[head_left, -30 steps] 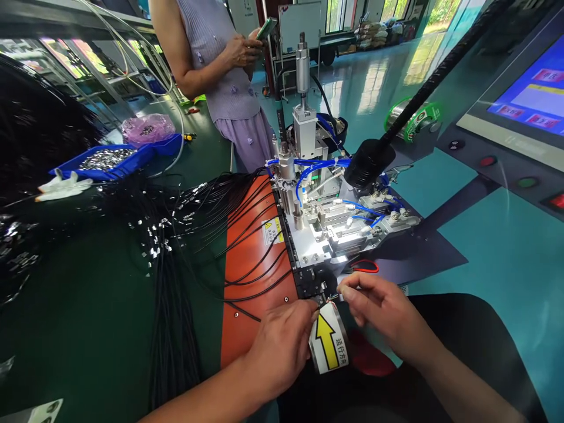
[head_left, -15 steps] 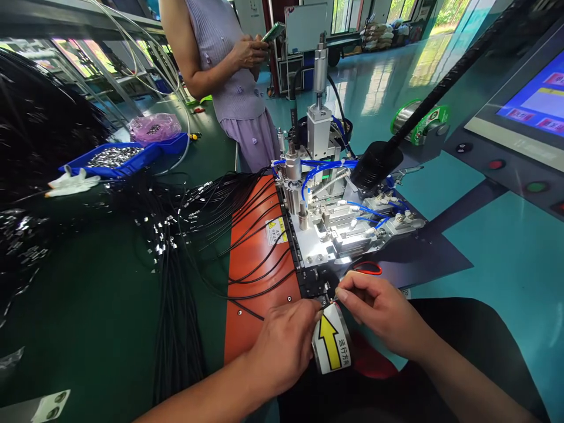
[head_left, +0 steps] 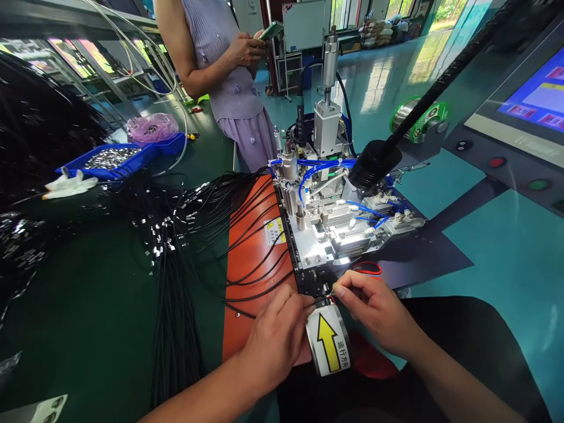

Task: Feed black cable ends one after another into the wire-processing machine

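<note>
My left hand pinches a black cable just above the round metal housing, which bears a yellow arrow label. Facing it, my right hand has thumb and forefinger pressed together at the cable's thin wire end; the tip itself is too small to make out. Both hands are at the front end of the machine's black track. Other black cables lie across the orange plate to the left, their ends at the track.
A metal machine with blue air tubes stands ahead, a black flexible hose over it. Bundled cables and a blue tray of metal parts occupy the green table. A person holding a phone stands behind. A control panel is at right.
My left hand has drawn slightly left, away from my right hand, baring more of the cable between them. My right hand has barely moved.
</note>
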Motion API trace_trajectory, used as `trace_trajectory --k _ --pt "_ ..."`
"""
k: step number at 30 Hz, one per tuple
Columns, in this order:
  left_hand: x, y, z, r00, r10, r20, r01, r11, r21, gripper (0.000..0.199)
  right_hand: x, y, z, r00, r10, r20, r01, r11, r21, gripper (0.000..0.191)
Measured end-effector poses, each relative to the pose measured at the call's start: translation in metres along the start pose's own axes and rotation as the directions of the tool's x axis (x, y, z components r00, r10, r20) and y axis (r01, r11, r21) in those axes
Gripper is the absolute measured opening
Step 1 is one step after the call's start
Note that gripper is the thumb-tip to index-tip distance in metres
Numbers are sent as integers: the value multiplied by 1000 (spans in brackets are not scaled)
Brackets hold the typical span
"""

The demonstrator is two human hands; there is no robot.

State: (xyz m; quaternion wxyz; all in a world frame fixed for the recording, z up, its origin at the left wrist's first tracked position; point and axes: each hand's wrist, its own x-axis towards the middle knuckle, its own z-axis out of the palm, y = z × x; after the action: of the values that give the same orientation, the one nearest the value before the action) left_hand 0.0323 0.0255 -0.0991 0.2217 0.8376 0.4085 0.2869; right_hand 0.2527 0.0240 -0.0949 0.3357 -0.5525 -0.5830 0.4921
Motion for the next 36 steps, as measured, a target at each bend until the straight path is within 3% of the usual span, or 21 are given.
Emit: trace_trajectory --k 16,36 --pt "8 -3 5 1000 3 15 -7 971 240 15 11 6 13 993 -36 -108 19 988 -153 29" --pt "7 -6 8 997 -53 47 40 968 246 19 13 11 17 985 -58 -160 23 977 -210 27"
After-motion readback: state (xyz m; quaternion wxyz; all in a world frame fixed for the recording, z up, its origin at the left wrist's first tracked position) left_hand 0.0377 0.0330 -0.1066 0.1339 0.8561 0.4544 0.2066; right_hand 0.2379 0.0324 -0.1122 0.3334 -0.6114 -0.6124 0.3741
